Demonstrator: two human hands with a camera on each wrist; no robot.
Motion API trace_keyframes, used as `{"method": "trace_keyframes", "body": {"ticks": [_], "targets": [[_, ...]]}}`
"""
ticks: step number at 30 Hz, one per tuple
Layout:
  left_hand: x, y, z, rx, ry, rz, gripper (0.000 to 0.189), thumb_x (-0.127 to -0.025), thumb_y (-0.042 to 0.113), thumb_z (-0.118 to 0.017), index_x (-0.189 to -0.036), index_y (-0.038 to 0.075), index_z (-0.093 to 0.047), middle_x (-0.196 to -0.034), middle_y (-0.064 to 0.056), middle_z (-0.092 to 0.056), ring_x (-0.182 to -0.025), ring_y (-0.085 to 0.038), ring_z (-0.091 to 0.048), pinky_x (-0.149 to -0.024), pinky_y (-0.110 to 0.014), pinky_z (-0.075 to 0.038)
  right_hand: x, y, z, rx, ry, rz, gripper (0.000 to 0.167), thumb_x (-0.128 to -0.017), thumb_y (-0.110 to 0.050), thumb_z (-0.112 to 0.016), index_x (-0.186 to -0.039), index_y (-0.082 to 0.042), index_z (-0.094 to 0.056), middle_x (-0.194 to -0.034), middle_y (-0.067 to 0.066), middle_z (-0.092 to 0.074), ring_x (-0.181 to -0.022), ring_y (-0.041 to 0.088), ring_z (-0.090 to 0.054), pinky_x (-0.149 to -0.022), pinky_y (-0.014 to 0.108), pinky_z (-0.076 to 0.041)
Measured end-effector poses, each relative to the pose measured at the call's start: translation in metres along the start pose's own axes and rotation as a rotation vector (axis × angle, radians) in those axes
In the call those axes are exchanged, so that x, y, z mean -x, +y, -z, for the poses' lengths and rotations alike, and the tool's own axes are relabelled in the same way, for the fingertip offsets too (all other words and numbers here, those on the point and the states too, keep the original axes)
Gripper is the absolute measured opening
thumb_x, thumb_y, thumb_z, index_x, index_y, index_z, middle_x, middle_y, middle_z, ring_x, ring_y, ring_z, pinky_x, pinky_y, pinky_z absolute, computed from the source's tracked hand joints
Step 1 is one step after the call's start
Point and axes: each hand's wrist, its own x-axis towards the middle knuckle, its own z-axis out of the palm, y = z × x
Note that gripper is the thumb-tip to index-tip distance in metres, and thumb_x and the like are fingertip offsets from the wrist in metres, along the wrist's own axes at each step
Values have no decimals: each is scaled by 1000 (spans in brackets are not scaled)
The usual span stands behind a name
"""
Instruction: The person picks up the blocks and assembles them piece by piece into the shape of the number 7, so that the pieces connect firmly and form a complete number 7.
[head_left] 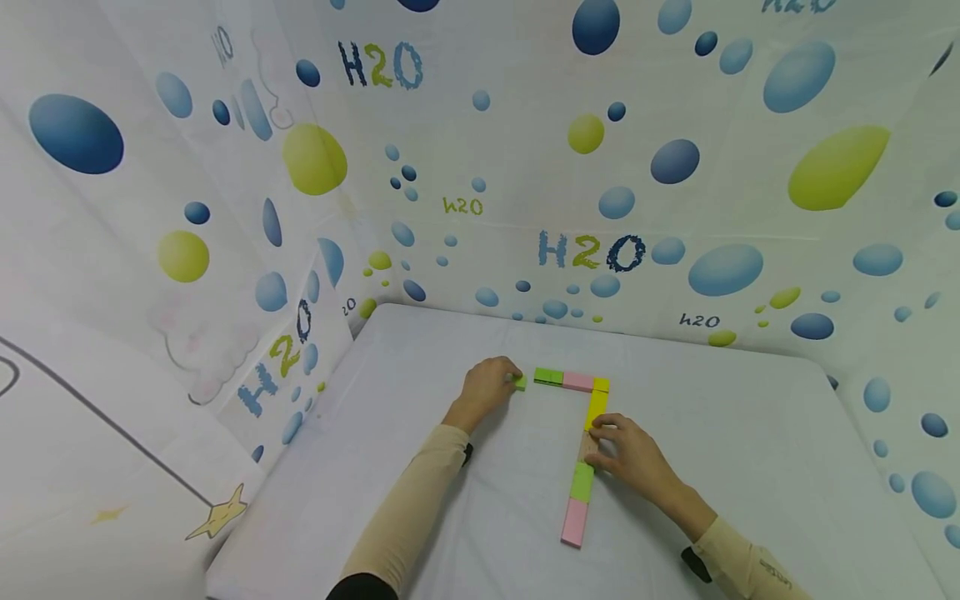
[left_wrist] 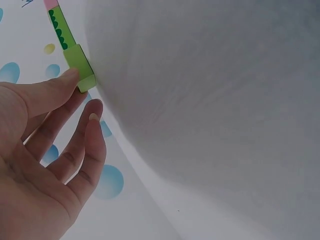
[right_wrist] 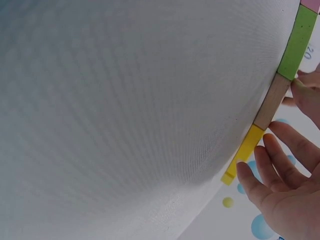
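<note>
Between the thumb and fingers of my left hand (head_left: 487, 390) is a light green block (left_wrist: 80, 60), held at the left end of a line of small blocks. In the left wrist view it overlaps a green block with dark scallops (left_wrist: 59, 29). My right hand (head_left: 637, 457) rests beside the line's other arm, fingers spread and fingertips at the side of a plain wooden block (right_wrist: 272, 100). Yellow blocks (head_left: 597, 407) adjoin it on the far side, and a green block (head_left: 582, 482) on the near side.
The blocks form a corner on the white-covered table (head_left: 712, 433). A pink block (head_left: 577, 382) lies in the far arm, another pink block (head_left: 574, 523) at the near end. Behind the table hangs a printed curtain (head_left: 510, 150) with blue and green dots.
</note>
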Motion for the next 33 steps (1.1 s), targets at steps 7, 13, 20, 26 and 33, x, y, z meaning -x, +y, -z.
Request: {"method": "trace_keyframes", "body": {"ticks": [7,13,20,26,33], "targets": [[-2,1,-1,-1,11,-20,21,-93,11,-79,-114,13,-81,-123,-1,-75,-119,-24,-68,-98,-42,-57,0,-1,1,5,0,-1,48,-80,-24,-92,-118,2,-77,-126,12,-67,-121,35,-64,-102,52,-53],[-6,1,-3,-6,21,-29,21,-93,12,-79,-114,14,-81,-123,-1,-74,-119,-25,-69,-97,-42,-57,1,-1,1,3,9,14,47,-80,-23,-92,-117,2,-77,-125,13,-67,-119,35,-64,-101,52,-54],[-11,0,-4,-3,18,-23,22,-94,13,-79,-116,14,-81,-125,-2,-74,-121,-25,-68,-98,-42,-57,1,0,1,-2,7,3,47,-80,-24,-92,-118,1,-78,-125,12,-67,-120,35,-64,-101,53,-54],[-12,0,-5,-20,22,-36,23,-94,14,-79,-116,15,-81,-124,-1,-74,-120,-24,-68,-97,-41,-57,1,-1,0,7,-8,-26,49,-80,-27,-92,-118,1,-77,-127,11,-67,-120,34,-63,-102,53,-53],[-16,0,-7,-18,16,-30,22,-94,15,-79,-116,16,-81,-126,-1,-74,-120,-24,-68,-97,-42,-57,1,-1,0,-1,-18,-23,50,-81,-28,-92,-119,1,-77,-127,12,-66,-121,34,-63,-102,54,-53]]}}
